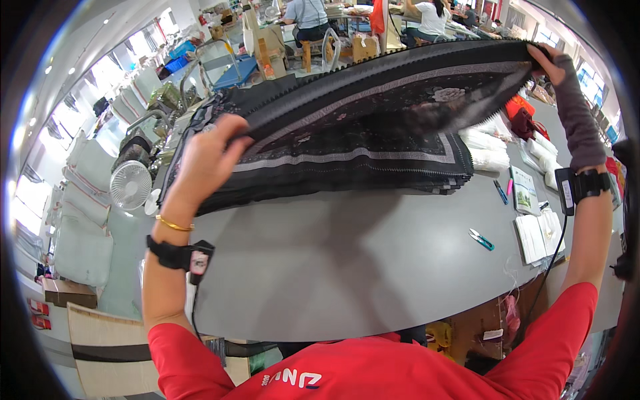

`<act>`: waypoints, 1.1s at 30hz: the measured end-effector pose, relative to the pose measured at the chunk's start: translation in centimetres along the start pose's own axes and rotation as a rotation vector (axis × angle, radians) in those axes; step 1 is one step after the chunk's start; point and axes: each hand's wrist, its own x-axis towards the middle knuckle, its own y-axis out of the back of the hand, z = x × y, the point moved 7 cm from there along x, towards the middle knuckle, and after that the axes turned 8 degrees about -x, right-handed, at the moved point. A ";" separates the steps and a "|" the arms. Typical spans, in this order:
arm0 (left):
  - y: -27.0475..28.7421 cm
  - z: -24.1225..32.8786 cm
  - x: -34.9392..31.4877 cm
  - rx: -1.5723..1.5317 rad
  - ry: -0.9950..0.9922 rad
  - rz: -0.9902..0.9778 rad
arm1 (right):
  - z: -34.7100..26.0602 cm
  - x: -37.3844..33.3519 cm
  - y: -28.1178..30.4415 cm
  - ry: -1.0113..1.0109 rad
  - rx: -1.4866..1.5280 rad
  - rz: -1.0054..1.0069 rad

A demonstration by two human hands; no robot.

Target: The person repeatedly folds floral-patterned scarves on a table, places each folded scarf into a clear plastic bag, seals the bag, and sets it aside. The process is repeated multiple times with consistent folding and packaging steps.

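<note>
Between my two raised hands stretches a thin black scarf (pixel 373 83) with a grey border, pale flower prints and a small-toothed edge. My left hand (pixel 212 157) pinches its near left part, fingers closed. Up at the far right, my right hand (pixel 548 63) grips the other corner, fingers closed on the edge. The lifted scarf slants upward to the right, and its right part is see-through and sagging. Beneath it lies a stack of similar black scarves (pixel 320 180) on the grey table (pixel 320 267). The left end of the stack is partly hidden by my left hand.
Thread snips (pixel 481 240), a dark pen (pixel 501 192), a pink marker (pixel 510 187) and an open notebook (pixel 539 233) lie at the right. White bundles (pixel 487 150) sit beyond the stack. A small white fan (pixel 131 185) stands at left. Other people work in the background.
</note>
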 end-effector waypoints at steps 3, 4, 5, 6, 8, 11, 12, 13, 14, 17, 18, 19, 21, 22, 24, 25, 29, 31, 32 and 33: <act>7.1 5.0 0.4 -0.048 -0.037 0.088 | 2.4 -1.5 2.9 0.011 -0.013 -0.047; 8.6 6.5 0.3 0.021 -0.100 0.100 | 2.0 -1.9 3.3 0.098 0.014 -0.081; 9.8 7.6 0.1 0.046 -0.108 0.093 | 2.0 -2.1 4.0 0.123 -0.012 -0.071; 10.8 8.6 0.0 0.098 -0.137 0.067 | 1.8 -2.3 4.9 0.109 -0.074 -0.003; 12.3 9.7 0.2 0.208 -0.147 0.019 | 0.8 -2.7 5.3 0.187 -0.025 -0.048; 13.6 11.7 -0.6 0.267 -0.150 -0.085 | -1.2 -4.2 5.9 0.323 0.073 0.052; 13.8 12.6 -1.2 0.269 -0.158 -0.121 | -1.7 -4.8 5.7 0.313 0.137 0.050; 14.0 13.1 -1.9 0.262 -0.119 -0.135 | -2.4 -5.6 5.8 0.309 0.212 0.088; 14.6 14.1 -3.0 0.109 -0.133 -0.118 | -3.0 -6.7 5.7 0.301 0.242 0.160; 16.6 16.2 -8.2 -0.645 -0.288 0.107 | -4.4 -10.7 -0.4 0.113 0.056 -0.009; 17.0 16.7 -9.3 -0.906 -0.468 0.095 | -5.4 -12.4 -2.7 0.147 0.013 -0.051; 17.6 16.6 -10.6 -1.018 -0.614 0.155 | -6.7 -13.1 -3.6 0.218 0.065 -0.054; 18.9 14.8 -11.4 -1.037 -0.548 0.277 | -7.7 -13.6 -4.0 0.199 0.185 0.053; 19.1 14.5 -11.4 -0.969 -0.482 0.185 | -8.3 -13.5 -4.0 0.228 0.254 0.039; 20.8 13.0 -11.5 -0.661 -0.289 0.261 | -9.1 -12.4 -3.6 0.314 0.134 -0.045; 22.1 12.1 -11.8 -0.639 -0.211 0.330 | -9.6 -12.3 -1.5 0.459 0.180 0.122; 23.5 6.7 -11.1 0.019 0.168 -0.024 | -5.6 -10.3 1.4 0.179 -0.053 0.225; 26.3 3.3 -10.7 -0.007 0.262 0.090 | -4.5 -10.5 1.0 0.149 -0.060 0.209; 28.6 2.6 -11.3 0.052 0.262 0.198 | -4.4 -10.8 0.4 0.157 -0.043 0.207; 30.1 2.4 -11.7 0.202 0.207 0.172 | -4.6 -10.9 -0.5 0.165 -0.028 0.196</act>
